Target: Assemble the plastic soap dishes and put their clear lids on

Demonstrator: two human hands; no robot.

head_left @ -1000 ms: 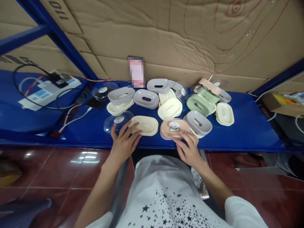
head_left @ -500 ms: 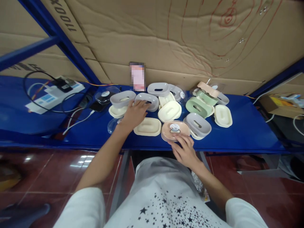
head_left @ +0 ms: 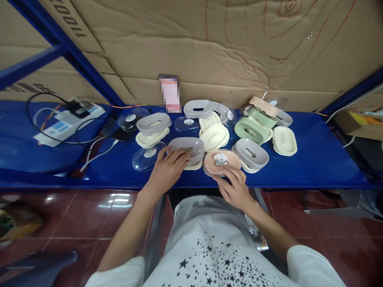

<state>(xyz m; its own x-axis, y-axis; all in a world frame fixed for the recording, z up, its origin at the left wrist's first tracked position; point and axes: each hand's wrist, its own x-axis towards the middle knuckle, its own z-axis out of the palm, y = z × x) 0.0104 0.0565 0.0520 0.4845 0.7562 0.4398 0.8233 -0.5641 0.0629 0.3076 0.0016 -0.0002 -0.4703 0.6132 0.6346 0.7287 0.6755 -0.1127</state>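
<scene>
My left hand (head_left: 167, 171) grips a grey soap-dish part (head_left: 186, 147) that sits on top of a cream tray (head_left: 191, 165) near the shelf's front edge. My right hand (head_left: 235, 187) rests with fingers on the near rim of a pink soap box with a clear lid and sticker (head_left: 222, 161). A clear lid (head_left: 147, 156) lies just left of my left hand. Another clear lid (head_left: 186, 124) lies behind the grey part.
Several more soap-dish parts in grey, cream, green and pink crowd the blue shelf (head_left: 314, 159), among them a grey one (head_left: 250, 153) and a cream one (head_left: 284, 140). A phone (head_left: 169, 93) leans on the cardboard wall. A power strip with cables (head_left: 67, 117) lies left.
My left hand took the grey part from the middle row and brought it toward me, setting it on the cream tray. A clear lid is uncovered where it stood. My right hand stayed on the pink box.
</scene>
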